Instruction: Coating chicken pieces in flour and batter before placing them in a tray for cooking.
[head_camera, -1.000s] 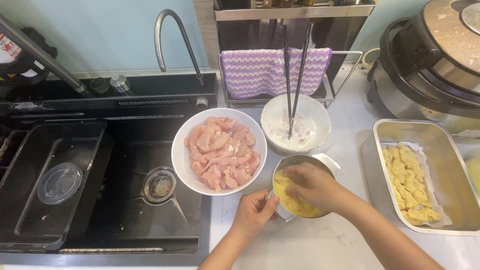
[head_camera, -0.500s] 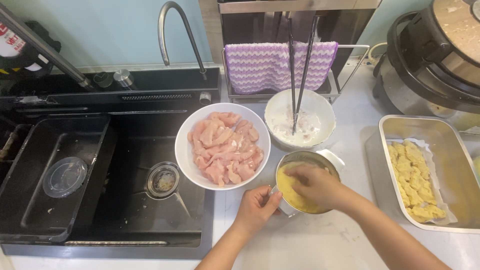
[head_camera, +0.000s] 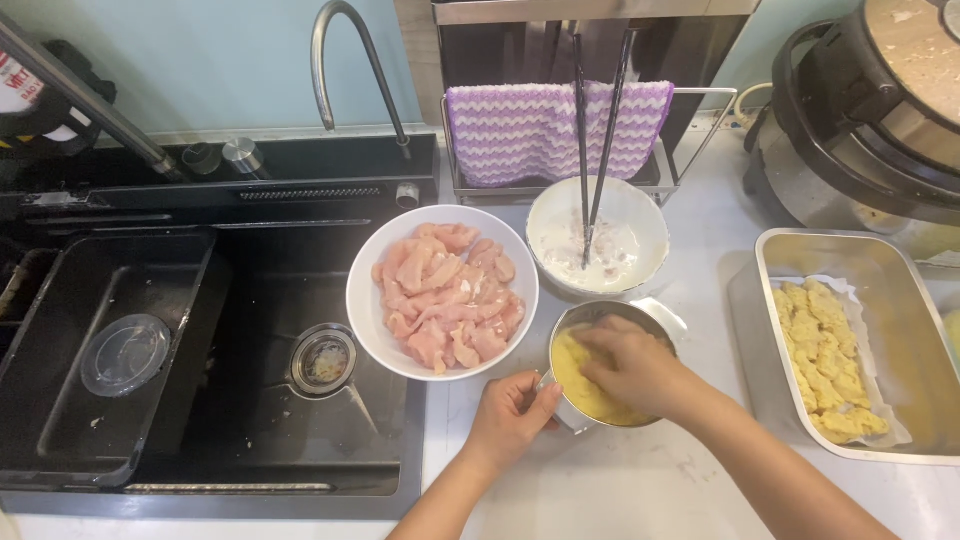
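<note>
Two hands share it: left hand (head_camera: 512, 418) clamped on the metal bowl's (head_camera: 570, 412) rim, steadying, while right hand (head_camera: 630, 365), fingers together, should press crumbs evenly.

A single head-worn camera looks steeply down, close over the counter (head_camera: 620, 490).

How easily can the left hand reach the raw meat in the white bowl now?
Probably yes. The left hand grips the metal bowl, right beside the white bowl of raw meat. Nothing stands between them, but it must first release the metal bowl.
</note>
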